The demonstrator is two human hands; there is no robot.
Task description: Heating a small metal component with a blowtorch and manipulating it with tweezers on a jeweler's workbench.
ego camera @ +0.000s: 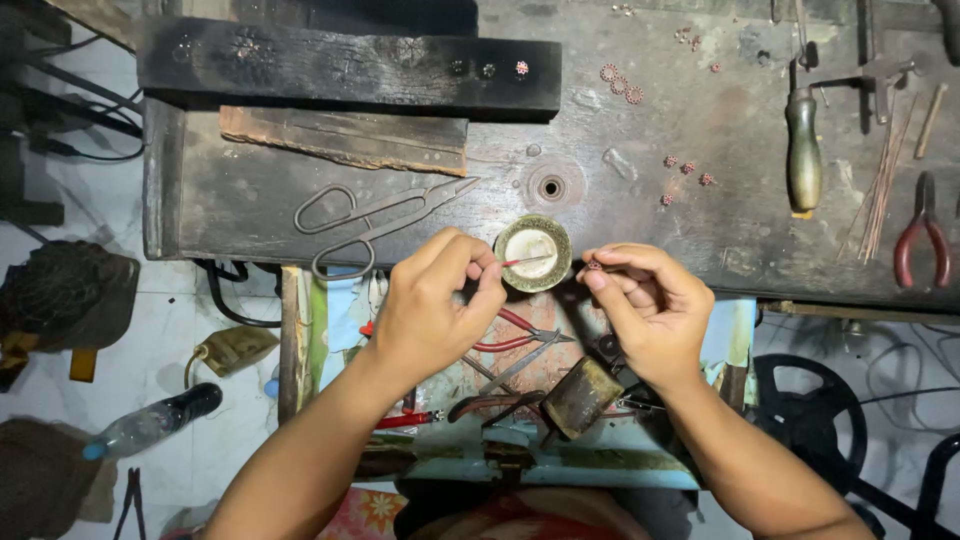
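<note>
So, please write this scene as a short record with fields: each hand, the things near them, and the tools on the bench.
left hand: pinches a thin stick with a red tip, held over the small round dish
right hand: pinches a tiny flower-shaped piece beside the dish
bench: dark, worn wood
on bench: metal shears, green-handled tool, red-handled pliers, loose small red pieces
below hands: red-handled cutters, hammer head
</note>
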